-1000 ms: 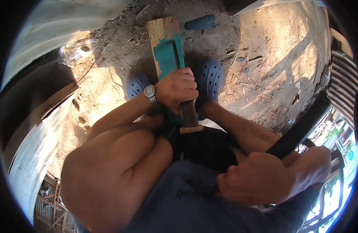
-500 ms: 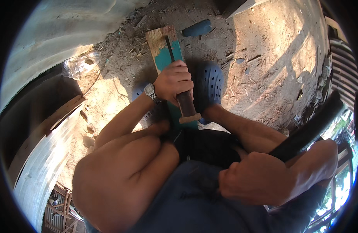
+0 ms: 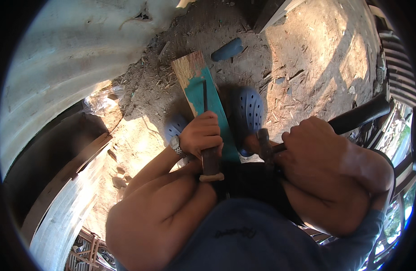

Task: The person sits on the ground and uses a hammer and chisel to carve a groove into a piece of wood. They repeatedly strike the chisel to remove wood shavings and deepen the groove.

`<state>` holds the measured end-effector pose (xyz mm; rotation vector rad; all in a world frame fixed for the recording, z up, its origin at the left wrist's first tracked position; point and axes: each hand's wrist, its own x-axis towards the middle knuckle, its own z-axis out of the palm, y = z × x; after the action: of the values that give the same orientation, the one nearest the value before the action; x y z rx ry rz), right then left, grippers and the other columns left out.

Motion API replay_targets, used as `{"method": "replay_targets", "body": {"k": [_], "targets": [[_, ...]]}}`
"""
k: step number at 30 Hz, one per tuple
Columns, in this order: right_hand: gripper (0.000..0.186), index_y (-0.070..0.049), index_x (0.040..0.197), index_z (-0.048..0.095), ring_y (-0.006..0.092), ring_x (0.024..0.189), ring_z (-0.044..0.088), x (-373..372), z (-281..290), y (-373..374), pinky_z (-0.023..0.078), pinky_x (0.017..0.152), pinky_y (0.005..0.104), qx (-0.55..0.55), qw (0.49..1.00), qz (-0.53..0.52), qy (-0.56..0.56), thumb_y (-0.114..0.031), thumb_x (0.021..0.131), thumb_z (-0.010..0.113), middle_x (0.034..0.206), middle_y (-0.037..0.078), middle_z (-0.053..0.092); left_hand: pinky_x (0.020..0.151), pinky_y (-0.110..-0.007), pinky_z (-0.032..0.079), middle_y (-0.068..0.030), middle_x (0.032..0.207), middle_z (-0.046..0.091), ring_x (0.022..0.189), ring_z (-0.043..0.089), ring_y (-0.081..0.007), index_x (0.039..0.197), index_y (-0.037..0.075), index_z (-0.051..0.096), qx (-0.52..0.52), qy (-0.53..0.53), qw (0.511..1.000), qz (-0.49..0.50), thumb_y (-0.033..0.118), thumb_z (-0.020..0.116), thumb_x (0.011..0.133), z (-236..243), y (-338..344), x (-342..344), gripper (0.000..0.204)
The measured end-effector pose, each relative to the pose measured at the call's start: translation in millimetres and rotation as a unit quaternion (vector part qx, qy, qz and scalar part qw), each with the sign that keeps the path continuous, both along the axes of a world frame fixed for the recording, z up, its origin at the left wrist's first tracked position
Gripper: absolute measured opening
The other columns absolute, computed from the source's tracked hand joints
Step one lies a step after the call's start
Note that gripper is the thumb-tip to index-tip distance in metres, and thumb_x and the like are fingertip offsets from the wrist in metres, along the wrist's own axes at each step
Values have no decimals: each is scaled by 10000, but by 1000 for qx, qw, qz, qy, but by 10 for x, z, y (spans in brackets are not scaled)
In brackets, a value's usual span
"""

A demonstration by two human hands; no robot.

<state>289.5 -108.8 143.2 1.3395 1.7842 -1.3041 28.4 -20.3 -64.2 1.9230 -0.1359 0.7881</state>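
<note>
My left hand (image 3: 201, 135), a watch on its wrist, is wrapped round the handle of a chisel (image 3: 211, 163). The handle is dark brown with a light ring at its near end. The chisel's thin blade points away from me, its tip over the green paint of a wooden board (image 3: 221, 117). The board's far end shows bare, rough wood. Closed round the shaft of a hammer (image 3: 264, 142), my right hand (image 3: 314, 147) is near my right knee. The hammer's metal head is to the right of the chisel handle, apart from it. Its thick black grip sticks out to the right.
The board lies between my feet in blue clogs (image 3: 249, 108). Wood chips and a flat blue-grey piece (image 3: 227, 49) lie on the dirt floor (image 3: 316, 58). Corrugated metal sheeting (image 3: 81, 58) stands at the left. A dark post (image 3: 273, 13) is at the far side.
My left hand and the chisel have come nearer to me, the tip now over green paint. My right hand has moved forward, and the hammer's head now shows.
</note>
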Motion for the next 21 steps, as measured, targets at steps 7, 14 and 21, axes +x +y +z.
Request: {"method": "replay_targets", "body": {"k": [7,14,21], "targets": [[367,27,1031,655,350,753,701,297,-842,68,562,706,481,-15,964,-208,-165,-315,943,558,865,239,703,746,-388,476,-39,655,448,634,513,-235,703,68,587,27,66,991,-109,169,784,568,224,423,101,259],[460,5,966,636,347,799,665,512,-1154,-312,500,743,470,-37,909,-393,-132,-454,931,632,817,203,662,838,-373,445,-10,695,472,723,540,-213,709,131,522,226,146,958,-100,282,753,518,-159,693,81,335],[487,-2,1003,648,389,840,668,530,-1332,-255,501,752,470,-29,929,-340,-146,-483,925,631,842,220,671,835,-375,446,-14,692,468,716,541,-215,715,127,517,205,91,968,-112,331,725,580,22,464,137,321]]}}
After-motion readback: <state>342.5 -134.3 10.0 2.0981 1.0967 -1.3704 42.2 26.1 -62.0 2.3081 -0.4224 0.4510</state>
